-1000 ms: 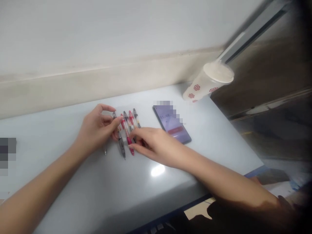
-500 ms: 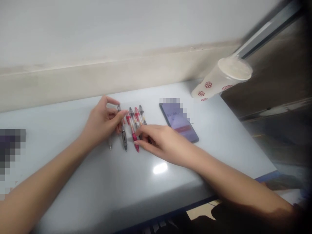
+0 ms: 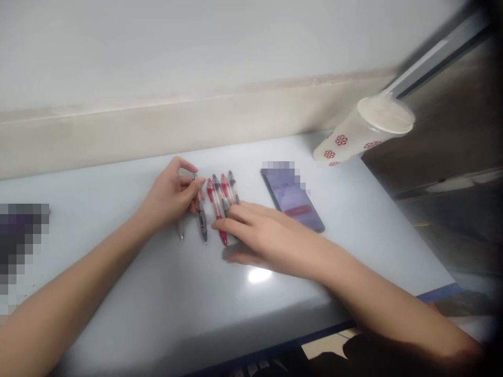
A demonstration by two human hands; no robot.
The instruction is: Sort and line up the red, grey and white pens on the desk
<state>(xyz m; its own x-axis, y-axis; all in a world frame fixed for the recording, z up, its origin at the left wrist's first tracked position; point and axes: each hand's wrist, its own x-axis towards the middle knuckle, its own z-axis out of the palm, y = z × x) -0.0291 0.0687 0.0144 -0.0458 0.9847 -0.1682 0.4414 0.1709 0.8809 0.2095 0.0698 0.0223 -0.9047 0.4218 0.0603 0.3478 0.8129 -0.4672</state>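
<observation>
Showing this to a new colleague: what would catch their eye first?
The row of pens with red and dark barrels lying on the pale table draws the eye first, with the left hand at its left end and the right hand across its right end. To the right lies a phone with a lit screen, and a white cup with red flowers stands at the table's far corner.

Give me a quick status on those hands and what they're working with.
Left hand: curled at the upper ends of the pens, grip unclear. Right hand: fingers laid over the pens. Phone: lying just right of them, not blocking.
</observation>
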